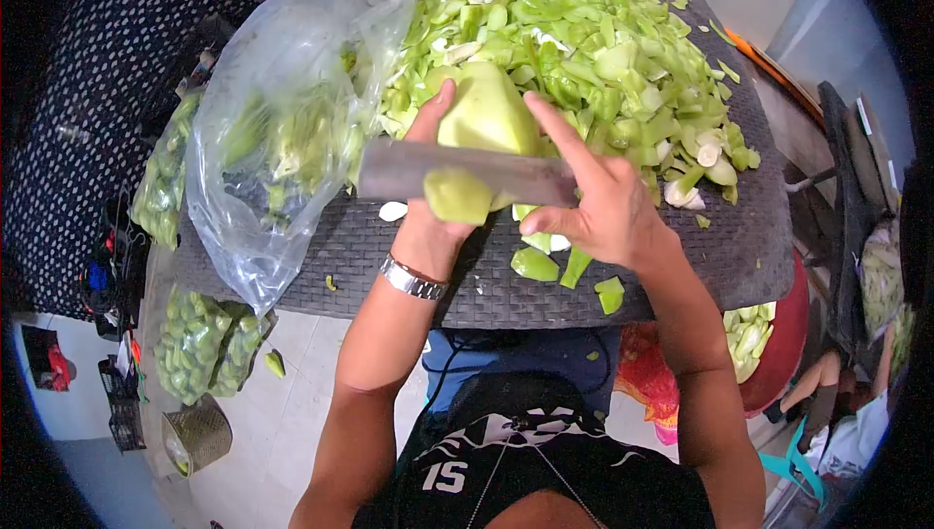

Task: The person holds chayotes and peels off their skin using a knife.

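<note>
My left hand (428, 232) is wrapped around a large pale green fruit (482, 121), its thumb up along the side; most of its fingers are hidden beneath. The fruit looks peeled. In my right hand (618, 203) is a wide-bladed knife (389, 171), held crosswise over the near part of the fruit and blurred by motion. My index finger reaches forward toward the fruit. A piece of green peel (457, 196) lies against the blade. Just beyond the fruit rises a big heap of green peelings (603, 52) with whitish bits among them.
A clear plastic bag (292, 91) with greens inside stands left on the dark woven table (389, 286). Bagged green pieces (190, 339) and a bin (197, 437) are at lower left. A red basin (793, 344) holds pale pieces at right. Another person's arm (817, 383) shows there.
</note>
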{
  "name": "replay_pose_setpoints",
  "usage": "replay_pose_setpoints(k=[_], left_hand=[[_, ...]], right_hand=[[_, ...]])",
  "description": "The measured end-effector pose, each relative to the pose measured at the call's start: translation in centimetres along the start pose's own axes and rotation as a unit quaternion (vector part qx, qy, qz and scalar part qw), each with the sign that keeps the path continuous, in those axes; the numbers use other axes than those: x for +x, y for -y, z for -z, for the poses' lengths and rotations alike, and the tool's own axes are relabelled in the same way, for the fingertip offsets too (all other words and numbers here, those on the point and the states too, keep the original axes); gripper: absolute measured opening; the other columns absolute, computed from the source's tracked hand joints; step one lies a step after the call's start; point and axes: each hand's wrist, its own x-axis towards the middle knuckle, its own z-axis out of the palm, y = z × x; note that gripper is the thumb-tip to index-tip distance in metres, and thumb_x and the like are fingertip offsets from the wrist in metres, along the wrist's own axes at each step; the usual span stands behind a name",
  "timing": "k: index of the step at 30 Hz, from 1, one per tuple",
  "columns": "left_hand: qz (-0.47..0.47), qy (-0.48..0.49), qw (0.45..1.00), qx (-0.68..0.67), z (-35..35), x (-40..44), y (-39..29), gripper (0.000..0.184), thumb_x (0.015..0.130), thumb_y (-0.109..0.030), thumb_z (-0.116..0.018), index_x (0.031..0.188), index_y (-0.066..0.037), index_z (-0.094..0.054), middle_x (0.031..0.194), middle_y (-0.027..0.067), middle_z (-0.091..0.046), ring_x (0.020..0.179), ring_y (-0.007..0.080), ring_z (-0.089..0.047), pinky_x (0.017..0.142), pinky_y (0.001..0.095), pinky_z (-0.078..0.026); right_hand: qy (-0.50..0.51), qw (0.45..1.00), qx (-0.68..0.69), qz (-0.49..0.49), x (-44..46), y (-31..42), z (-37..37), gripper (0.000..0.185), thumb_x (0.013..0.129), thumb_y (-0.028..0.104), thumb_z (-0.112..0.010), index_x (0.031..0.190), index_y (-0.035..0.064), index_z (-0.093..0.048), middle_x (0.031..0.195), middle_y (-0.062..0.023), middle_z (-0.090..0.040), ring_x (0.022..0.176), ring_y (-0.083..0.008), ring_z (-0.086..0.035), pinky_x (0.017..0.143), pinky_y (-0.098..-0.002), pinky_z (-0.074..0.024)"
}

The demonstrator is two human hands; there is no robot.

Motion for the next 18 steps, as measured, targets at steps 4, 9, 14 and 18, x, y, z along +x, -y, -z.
replay_pose_setpoints(k=[4, 9, 14, 18], left_hand=[[-0.031, -0.063, 0.996, 0.062, -0.7, 0.2, 0.3, 0.044, 0.095, -0.043, -0.064, 0.12, -0.007, -0.066, 0.11, 0.0136, -0.072, 0.098, 0.0281, -0.07, 0.091, 0.0427, -0.056], [-0.025, -0.049, 0.997, 0.062, 0.2, 0.5, 0.4, 0.044, 0.093, -0.04, -0.063, 0.121, -0.006, -0.066, 0.11, 0.0135, -0.072, 0.098, 0.0284, -0.07, 0.092, 0.0428, -0.056], [-0.011, -0.02, 0.999, 0.036, 0.1, -0.1, 0.5, 0.042, 0.094, -0.035, -0.061, 0.122, -0.004, -0.065, 0.111, 0.0142, -0.072, 0.101, 0.0286, -0.07, 0.092, 0.0426, -0.057], [0.011, 0.0, 0.998, 0.063, 1.6, 0.6, 0.1, 0.05, 0.095, -0.04, -0.059, 0.131, -0.005, -0.06, 0.123, 0.0172, -0.069, 0.11, 0.0327, -0.07, 0.092, 0.0498, -0.059]], right_hand=[[0.054, 0.998, -0.02, -0.021, 0.0, 0.8, 0.3, 0.101, 0.085, 0.066, -0.069, 0.159, 0.0059, -0.035, 0.128, -0.0306, -0.065, 0.123, -0.0424, -0.063, 0.102, -0.0449, -0.0517], [0.028, 0.998, -0.057, -0.005, 0.0, 0.7, -0.1, 0.097, 0.083, 0.062, -0.072, 0.158, 0.0102, -0.039, 0.11, -0.0272, -0.071, 0.105, -0.0423, -0.071, 0.091, -0.0436, -0.0566], [0.073, 0.994, -0.061, -0.047, 0.4, 0.8, 1.1, 0.091, 0.083, 0.061, -0.073, 0.156, 0.0157, -0.045, 0.097, -0.025, -0.072, 0.086, -0.0408, -0.073, 0.079, -0.0412, -0.0576], [0.055, 0.997, -0.038, -0.04, 0.4, 0.2, 1.6, 0.084, 0.087, 0.058, -0.072, 0.156, 0.0173, -0.046, 0.087, -0.0211, -0.07, 0.075, -0.0343, -0.071, 0.075, -0.0398, -0.0559]])
